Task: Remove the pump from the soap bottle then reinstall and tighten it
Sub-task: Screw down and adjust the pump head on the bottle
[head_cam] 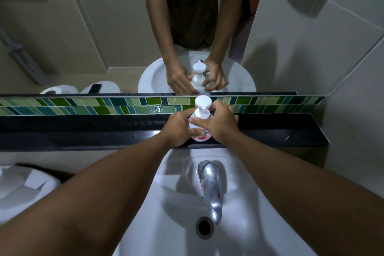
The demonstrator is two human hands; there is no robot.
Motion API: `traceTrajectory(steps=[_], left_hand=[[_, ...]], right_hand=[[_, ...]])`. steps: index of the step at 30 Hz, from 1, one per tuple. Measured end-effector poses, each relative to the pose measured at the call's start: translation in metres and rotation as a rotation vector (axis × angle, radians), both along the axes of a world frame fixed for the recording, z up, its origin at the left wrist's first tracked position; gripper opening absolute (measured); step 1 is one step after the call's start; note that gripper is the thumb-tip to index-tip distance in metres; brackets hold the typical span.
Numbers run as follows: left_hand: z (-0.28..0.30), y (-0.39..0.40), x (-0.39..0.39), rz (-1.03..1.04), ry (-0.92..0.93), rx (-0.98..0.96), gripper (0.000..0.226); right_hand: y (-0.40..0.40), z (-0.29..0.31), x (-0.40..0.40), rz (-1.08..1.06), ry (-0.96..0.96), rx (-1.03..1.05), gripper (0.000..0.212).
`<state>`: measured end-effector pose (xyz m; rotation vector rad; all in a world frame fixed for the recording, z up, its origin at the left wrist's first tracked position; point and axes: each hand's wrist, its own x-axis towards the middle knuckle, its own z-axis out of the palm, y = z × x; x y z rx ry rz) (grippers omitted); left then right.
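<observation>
A white soap bottle (201,138) with a pink label stands upright on the black ledge (104,131) behind the sink. Its white pump (203,102) sits on top, head up. My left hand (178,129) wraps the bottle's body from the left. My right hand (218,122) reaches in from the right, thumb and fingers pinched around the pump's collar just below the head. Most of the bottle's body is hidden by both hands.
A white sink (180,203) with a chrome tap (211,187) and drain (204,227) lies below the ledge. A green tile strip (83,105) and a mirror (93,37) rise behind it. A white toilet cistern (22,187) sits at the left.
</observation>
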<state>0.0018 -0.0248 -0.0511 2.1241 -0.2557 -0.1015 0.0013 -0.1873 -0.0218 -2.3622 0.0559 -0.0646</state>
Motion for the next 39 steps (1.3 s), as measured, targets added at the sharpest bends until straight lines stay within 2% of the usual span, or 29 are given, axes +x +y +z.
traceTrajectory(steps=[3, 6, 11, 19, 22, 25, 28, 32, 35, 39], left_hand=[[-0.003, 0.0, -0.001, 0.028, -0.01, -0.002, 0.058], [-0.006, 0.001, -0.001, 0.023, -0.016, -0.016, 0.056], [-0.006, 0.002, -0.003, 0.009, -0.004, -0.08, 0.059], [-0.001, -0.001, -0.001, 0.023, 0.044, -0.082, 0.066], [-0.002, -0.001, 0.0, 0.03, 0.052, -0.079, 0.068], [-0.002, 0.0, -0.001, 0.033, 0.048, -0.073, 0.066], [-0.002, 0.0, 0.0, 0.029, 0.047, -0.07, 0.064], [-0.004, 0.001, 0.001, 0.02, 0.032, -0.061, 0.064], [-0.005, 0.002, 0.001, 0.013, 0.016, -0.047, 0.064], [-0.006, 0.002, 0.001, 0.015, -0.001, -0.028, 0.064]], right_hand=[[0.018, 0.0, -0.004, -0.157, -0.005, -0.096, 0.078], [0.019, 0.0, -0.008, -0.215, 0.062, -0.074, 0.097], [-0.006, 0.0, -0.017, -0.099, 0.145, -0.009, 0.117], [-0.05, 0.038, 0.006, 0.369, 0.134, 0.119, 0.087], [-0.048, 0.05, 0.019, 0.494, 0.147, 0.055, 0.077], [-0.042, 0.045, 0.021, 0.56, 0.159, -0.032, 0.054], [-0.039, 0.027, 0.017, 0.479, 0.119, 0.029, 0.04], [-0.027, 0.013, 0.009, 0.228, 0.035, 0.066, 0.055], [-0.012, 0.01, 0.002, 0.041, -0.016, 0.019, 0.055], [0.005, 0.005, -0.005, -0.079, -0.071, -0.122, 0.066]])
